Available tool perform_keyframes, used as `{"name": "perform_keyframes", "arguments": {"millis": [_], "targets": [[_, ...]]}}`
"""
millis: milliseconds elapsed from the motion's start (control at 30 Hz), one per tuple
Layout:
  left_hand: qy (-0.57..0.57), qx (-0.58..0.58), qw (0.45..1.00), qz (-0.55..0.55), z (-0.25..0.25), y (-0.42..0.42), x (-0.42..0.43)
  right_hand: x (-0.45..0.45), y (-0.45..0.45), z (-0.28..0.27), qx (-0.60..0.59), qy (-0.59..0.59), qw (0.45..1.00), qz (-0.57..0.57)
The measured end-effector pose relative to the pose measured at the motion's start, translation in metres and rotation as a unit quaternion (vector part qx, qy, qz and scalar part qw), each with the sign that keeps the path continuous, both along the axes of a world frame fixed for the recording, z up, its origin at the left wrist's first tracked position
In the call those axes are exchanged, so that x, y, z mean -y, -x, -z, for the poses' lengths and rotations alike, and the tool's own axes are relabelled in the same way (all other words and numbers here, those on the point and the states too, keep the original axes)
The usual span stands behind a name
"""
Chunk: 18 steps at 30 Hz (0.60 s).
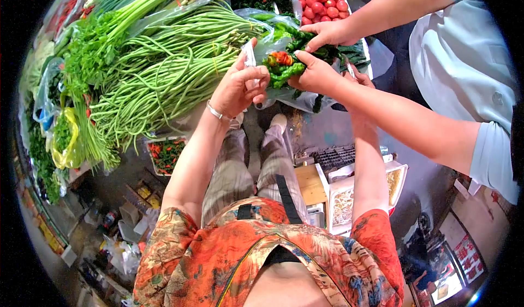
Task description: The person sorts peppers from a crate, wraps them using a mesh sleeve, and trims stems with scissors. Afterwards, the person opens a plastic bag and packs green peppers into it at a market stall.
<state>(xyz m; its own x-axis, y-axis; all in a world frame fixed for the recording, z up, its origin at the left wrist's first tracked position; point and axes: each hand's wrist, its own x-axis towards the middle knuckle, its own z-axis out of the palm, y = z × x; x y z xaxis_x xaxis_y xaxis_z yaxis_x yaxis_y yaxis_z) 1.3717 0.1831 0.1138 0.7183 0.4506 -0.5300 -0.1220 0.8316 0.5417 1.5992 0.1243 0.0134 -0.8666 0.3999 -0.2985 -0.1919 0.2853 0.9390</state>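
My left hand, with a bracelet at the wrist, has its fingers curled on the edge of a clear plastic bag. On the bag's other side my right hand is partly covered by another person's forearm; a bit of plastic shows at its fingertips. Between my hands, the other person's two hands, one hand above and one hand below, hold wrinkled green peppers with some orange-red peppers among them at the bag's mouth.
Long beans and leafy celery are heaped at left. A box of red tomato-like produce sits behind the peppers. The other person stands at right. White crates of pale produce stand below my right arm.
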Motion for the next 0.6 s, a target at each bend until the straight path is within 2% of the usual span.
{"name": "perform_keyframes", "arguments": {"millis": [67,200,333,367,400,467,500,533,600], "targets": [[-0.022,-0.029,0.999,-0.009,-0.001,-0.005,0.002,0.006,-0.001,0.01,-0.062,0.152,0.984,0.064],[0.004,0.007,1.0,0.001,0.007,-0.006,0.002,0.024,0.0,0.054,-0.106,0.302,0.936,0.145],[0.003,-0.01,1.0,-0.004,0.013,-0.009,0.0,0.071,0.009,0.158,-0.097,0.229,0.954,0.168],[0.01,-0.012,1.0,-0.017,0.011,-0.012,0.002,0.081,0.017,0.156,-0.438,0.434,0.722,0.313],[0.01,-0.012,1.0,-0.019,0.013,-0.011,0.004,0.087,0.013,0.153,-0.457,0.398,0.735,0.304],[-0.001,-0.002,1.0,0.004,0.02,-0.009,0.006,0.09,0.011,0.108,-0.494,0.327,0.752,0.289],[-0.003,-0.013,1.0,0.004,0.02,-0.008,0.006,0.085,0.016,0.087,-0.619,0.464,0.479,0.416],[-0.002,-0.013,1.0,0.002,0.02,-0.007,0.006,0.082,0.022,0.073,-0.664,0.543,0.144,0.493],[-0.045,-0.03,0.998,-0.039,0.017,-0.009,0.005,0.082,0.028,0.067,-0.678,0.505,0.245,0.475]]}}
